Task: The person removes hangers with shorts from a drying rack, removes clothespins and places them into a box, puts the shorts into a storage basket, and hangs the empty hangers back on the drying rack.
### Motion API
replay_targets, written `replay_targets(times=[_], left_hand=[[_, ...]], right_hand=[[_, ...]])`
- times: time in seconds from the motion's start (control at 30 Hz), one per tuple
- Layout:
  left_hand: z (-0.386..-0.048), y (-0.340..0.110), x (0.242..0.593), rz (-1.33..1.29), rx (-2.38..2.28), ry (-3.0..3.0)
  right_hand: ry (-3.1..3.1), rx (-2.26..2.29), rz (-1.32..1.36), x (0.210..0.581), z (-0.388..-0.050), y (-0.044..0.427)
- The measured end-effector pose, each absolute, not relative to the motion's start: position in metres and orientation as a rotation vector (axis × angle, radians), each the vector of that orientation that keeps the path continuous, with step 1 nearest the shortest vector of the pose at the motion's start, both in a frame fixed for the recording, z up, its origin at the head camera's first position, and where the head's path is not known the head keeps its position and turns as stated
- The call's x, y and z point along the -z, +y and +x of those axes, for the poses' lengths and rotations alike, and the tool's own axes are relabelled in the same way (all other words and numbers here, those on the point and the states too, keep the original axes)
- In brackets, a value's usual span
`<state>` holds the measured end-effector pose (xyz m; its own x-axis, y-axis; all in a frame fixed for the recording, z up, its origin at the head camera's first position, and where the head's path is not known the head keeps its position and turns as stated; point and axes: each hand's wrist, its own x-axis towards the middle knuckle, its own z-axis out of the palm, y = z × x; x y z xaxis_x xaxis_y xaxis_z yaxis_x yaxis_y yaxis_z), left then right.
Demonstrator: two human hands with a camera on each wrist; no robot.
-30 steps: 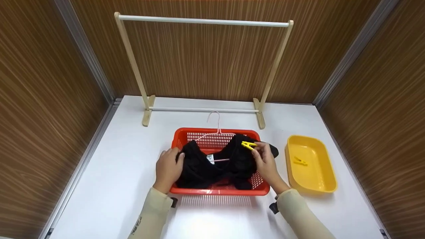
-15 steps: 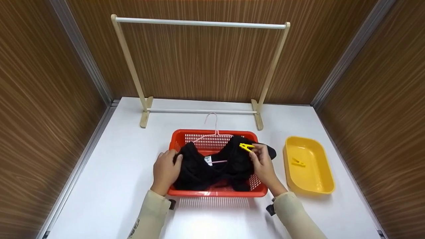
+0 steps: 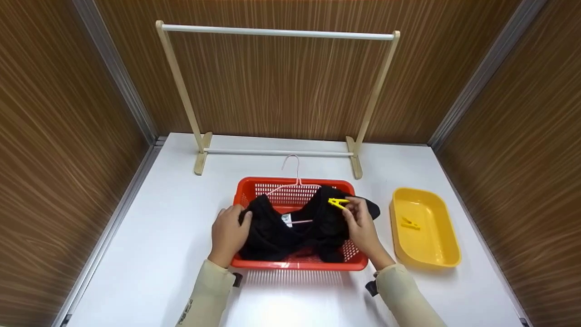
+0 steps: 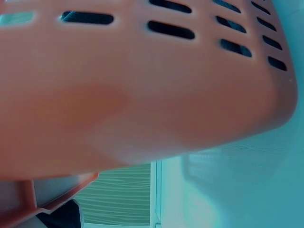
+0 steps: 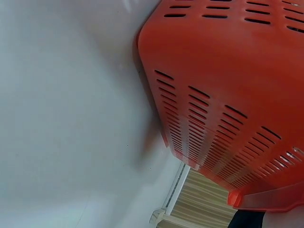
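Note:
A black garment (image 3: pixel 268 231), with a white label (image 3: pixel 287 220) at its neckline, lies in the red basket (image 3: pixel 297 264) on a pink hanger (image 3: pixel 298 175). In the head view my left hand (image 3: pixel 229 234) grips the garment's left side by the basket's rim, thumb on top; its other fingertips are partly hidden. My right hand (image 3: pixel 363 226) pinches the handles of a yellow clothespin (image 3: pixel 337 203) between thumb and fingers. The pin's nose lies over the garment's right shoulder; whether it bites the cloth I cannot tell. Both wrist views mostly show the basket's slotted wall (image 4: pixel 118 85).
To the right stands a yellow tray (image 3: pixel 438 245) with another yellow clothespin (image 3: pixel 411 223) in it. Behind the basket is a wooden rack (image 3: pixel 356 165) with a white top rail (image 3: pixel 277 32). Brown wood-grain walls (image 3: pixel 281 86) enclose the white table (image 3: pixel 150 213).

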<state>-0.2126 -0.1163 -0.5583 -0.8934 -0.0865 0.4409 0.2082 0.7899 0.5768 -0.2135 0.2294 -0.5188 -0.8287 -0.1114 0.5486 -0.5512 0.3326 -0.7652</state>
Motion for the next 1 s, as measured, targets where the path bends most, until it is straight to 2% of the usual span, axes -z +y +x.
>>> replay_targets(times=[0.63, 1.0], left_hand=[[-0.2106, -0.1159, 0.5591, -0.086, 0.889, -2.554], [-0.2118, -0.1157, 0.5585, -0.100, 0.883, -2.534]], right_hand=[[-2.174, -1.401, 0.602, 0.5223, -0.2114, 0.2276], [-2.212, -1.417, 0.515, 0.5199, -0.2105, 0.2265]])
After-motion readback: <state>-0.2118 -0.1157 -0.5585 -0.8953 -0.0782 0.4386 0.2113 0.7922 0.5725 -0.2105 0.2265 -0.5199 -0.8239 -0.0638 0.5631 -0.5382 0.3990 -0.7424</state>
